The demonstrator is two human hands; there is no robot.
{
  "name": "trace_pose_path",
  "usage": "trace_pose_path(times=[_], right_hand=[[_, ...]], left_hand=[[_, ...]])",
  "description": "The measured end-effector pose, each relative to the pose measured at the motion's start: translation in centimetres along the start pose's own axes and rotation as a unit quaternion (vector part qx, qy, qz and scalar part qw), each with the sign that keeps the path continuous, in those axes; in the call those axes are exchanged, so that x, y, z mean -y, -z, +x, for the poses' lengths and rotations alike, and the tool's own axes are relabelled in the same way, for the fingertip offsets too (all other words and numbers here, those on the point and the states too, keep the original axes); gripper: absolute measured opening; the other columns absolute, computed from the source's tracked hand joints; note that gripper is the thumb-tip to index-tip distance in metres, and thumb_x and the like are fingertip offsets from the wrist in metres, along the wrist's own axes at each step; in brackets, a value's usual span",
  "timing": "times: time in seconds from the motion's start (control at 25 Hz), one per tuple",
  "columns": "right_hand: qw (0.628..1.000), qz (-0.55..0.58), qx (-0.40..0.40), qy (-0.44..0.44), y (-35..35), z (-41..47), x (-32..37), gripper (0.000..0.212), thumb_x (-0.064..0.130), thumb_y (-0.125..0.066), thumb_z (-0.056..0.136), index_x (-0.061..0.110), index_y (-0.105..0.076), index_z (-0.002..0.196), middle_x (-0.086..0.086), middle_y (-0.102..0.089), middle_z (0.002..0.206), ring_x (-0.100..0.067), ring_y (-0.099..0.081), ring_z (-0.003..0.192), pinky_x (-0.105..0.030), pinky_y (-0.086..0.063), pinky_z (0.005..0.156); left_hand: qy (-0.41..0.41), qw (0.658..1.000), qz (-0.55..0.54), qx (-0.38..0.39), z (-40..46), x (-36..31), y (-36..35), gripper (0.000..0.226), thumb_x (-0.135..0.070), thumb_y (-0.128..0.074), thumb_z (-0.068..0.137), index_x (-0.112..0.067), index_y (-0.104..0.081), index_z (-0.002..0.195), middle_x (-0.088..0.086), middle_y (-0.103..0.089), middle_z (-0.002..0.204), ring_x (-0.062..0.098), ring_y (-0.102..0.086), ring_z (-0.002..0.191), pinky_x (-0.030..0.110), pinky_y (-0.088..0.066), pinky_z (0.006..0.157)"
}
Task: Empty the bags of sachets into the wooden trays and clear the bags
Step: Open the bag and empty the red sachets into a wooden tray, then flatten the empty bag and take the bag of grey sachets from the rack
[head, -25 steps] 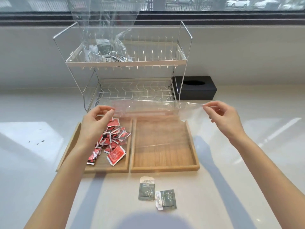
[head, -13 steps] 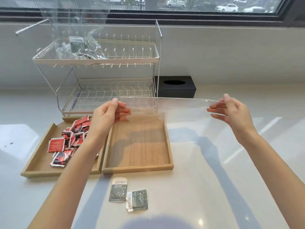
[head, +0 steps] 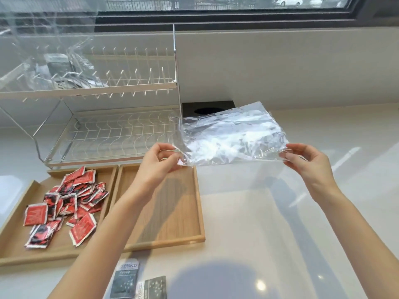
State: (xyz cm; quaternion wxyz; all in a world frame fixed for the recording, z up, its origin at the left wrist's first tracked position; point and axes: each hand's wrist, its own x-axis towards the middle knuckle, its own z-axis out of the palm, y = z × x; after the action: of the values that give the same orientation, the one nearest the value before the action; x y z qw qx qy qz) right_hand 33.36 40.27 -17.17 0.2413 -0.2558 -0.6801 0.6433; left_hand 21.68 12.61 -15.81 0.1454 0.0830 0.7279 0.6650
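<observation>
Holding a clear empty bag (head: 232,134) stretched in the air above the counter (head: 269,223), the person is pinching its near left corner with the left hand (head: 158,161) and its near right corner with the right hand (head: 306,161); both hands are clamping on the plastic with thumb and fingertips. The bag is hanging over the counter's middle, right of the trays, with its far end rising toward the black box (head: 207,107) that is standing at the counter's back edge.

Two wooden trays are lying side by side toward the counter's left edge. The left tray (head: 15,240) is carrying a loose heap of red sachets (head: 64,203). The right tray (head: 170,212) is lying partly under the left forearm. Two grey sachets (head: 138,283) are resting on the counter near its front edge, just in front of the right tray.

A wire dish rack (head: 103,117) is standing behind the trays, and its upper shelf is bearing a second clear bag (head: 56,61) with grey sachets inside.
</observation>
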Motion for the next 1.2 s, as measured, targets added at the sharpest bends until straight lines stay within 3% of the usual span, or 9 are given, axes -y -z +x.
trace_pose_path(times=[0.12,0.24,0.44,0.56,0.68,0.84,0.96,1.08,1.2], right_hand=[[0.999,-0.019,-0.020,-0.030,0.6,2.0,-2.6,0.026,-0.006,-0.057,0.083,0.020,-0.060,0.080,0.000,-0.061,0.080,0.008,-0.064,0.061,-0.005,-0.051,0.062],[0.997,-0.024,-0.055,-0.056,1.5,3.7,-4.9,0.027,-0.005,-0.059,0.081,0.022,-0.060,0.077,0.003,-0.060,0.080,0.006,-0.063,0.061,-0.005,-0.051,0.063],[0.987,-0.101,-0.083,-0.092,1.9,5.2,-9.3,0.027,-0.004,-0.057,0.083,0.022,-0.060,0.075,0.005,-0.061,0.078,-0.014,-0.058,0.076,-0.012,-0.051,0.067],[0.974,-0.187,-0.092,-0.087,1.2,6.0,-10.7,0.015,0.003,-0.056,0.084,0.016,-0.063,0.087,-0.001,-0.064,0.085,-0.017,-0.056,0.084,-0.011,-0.043,0.071],[0.963,-0.250,-0.075,-0.065,0.4,6.7,-11.0,0.016,0.008,-0.055,0.085,0.009,-0.065,0.098,-0.002,-0.061,0.096,-0.016,-0.053,0.087,-0.008,-0.038,0.063],[0.920,-0.388,0.009,-0.049,-0.1,7.3,-12.3,0.025,0.010,-0.053,0.085,0.011,-0.063,0.108,-0.011,-0.049,0.123,-0.027,-0.045,0.115,-0.023,-0.032,0.091],[0.882,-0.470,0.031,0.000,-0.4,7.0,-12.7,0.028,0.014,-0.054,0.087,0.009,-0.060,0.114,-0.016,-0.033,0.145,-0.033,-0.030,0.133,-0.040,-0.027,0.105],[0.853,-0.510,0.076,0.082,-0.9,6.6,-12.7,0.035,0.013,-0.053,0.088,0.007,-0.055,0.122,-0.016,-0.032,0.149,-0.032,-0.030,0.137,-0.042,-0.024,0.109],[0.827,-0.543,0.137,0.049,-1.4,5.8,-12.5,0.042,0.024,-0.042,0.094,0.016,-0.041,0.135,-0.006,-0.024,0.154,-0.021,-0.015,0.144,-0.039,-0.008,0.115]], left_hand=[[0.011,0.999,0.034,0.023,1.6,1.4,-2.3,0.018,-0.003,-0.052,0.088,-0.009,-0.047,0.103,0.007,-0.060,0.083,-0.001,-0.062,0.062,0.011,-0.052,0.060],[0.022,0.998,0.045,0.029,3.2,3.4,-4.2,0.017,0.000,-0.052,0.086,-0.016,-0.050,0.091,0.011,-0.058,0.084,-0.005,-0.060,0.054,0.012,-0.053,0.059],[0.021,0.989,0.146,-0.008,5.2,6.1,-6.1,0.022,0.003,-0.053,0.081,-0.014,-0.050,0.095,-0.003,-0.050,0.071,0.001,-0.055,0.056,0.003,-0.043,0.055],[-0.006,0.967,0.252,-0.029,6.2,7.6,-7.1,0.033,0.001,-0.049,0.081,-0.010,-0.048,0.113,-0.003,-0.050,0.078,0.012,-0.051,0.066,0.009,-0.037,0.062],[-0.048,0.948,0.314,-0.024,7.2,8.7,-7.7,0.049,0.003,-0.044,0.082,-0.006,-0.038,0.130,0.006,-0.047,0.101,0.020,-0.051,0.083,0.018,-0.033,0.073],[-0.049,0.906,0.420,0.016,7.8,9.6,-8.2,0.054,-0.002,-0.049,0.082,-0.007,-0.035,0.133,0.017,-0.036,0.128,0.031,-0.047,0.109,0.030,-0.033,0.087],[-0.023,0.857,0.514,0.028,7.4,9.9,-8.6,0.050,-0.013,-0.048,0.086,-0.011,-0.036,0.134,0.018,-0.015,0.149,0.034,-0.021,0.135,0.040,-0.024,0.103],[-0.034,0.826,0.559,0.064,7.4,10.5,-8.9,0.045,-0.021,-0.037,0.092,-0.011,-0.036,0.135,0.013,-0.008,0.155,0.028,-0.005,0.142,0.042,-0.008,0.113],[-0.022,0.806,0.581,0.109,7.4,11.0,-8.8,0.042,-0.024,-0.031,0.093,-0.012,-0.039,0.133,0.011,-0.018,0.153,0.027,-0.007,0.143,0.044,-0.002,0.114]])
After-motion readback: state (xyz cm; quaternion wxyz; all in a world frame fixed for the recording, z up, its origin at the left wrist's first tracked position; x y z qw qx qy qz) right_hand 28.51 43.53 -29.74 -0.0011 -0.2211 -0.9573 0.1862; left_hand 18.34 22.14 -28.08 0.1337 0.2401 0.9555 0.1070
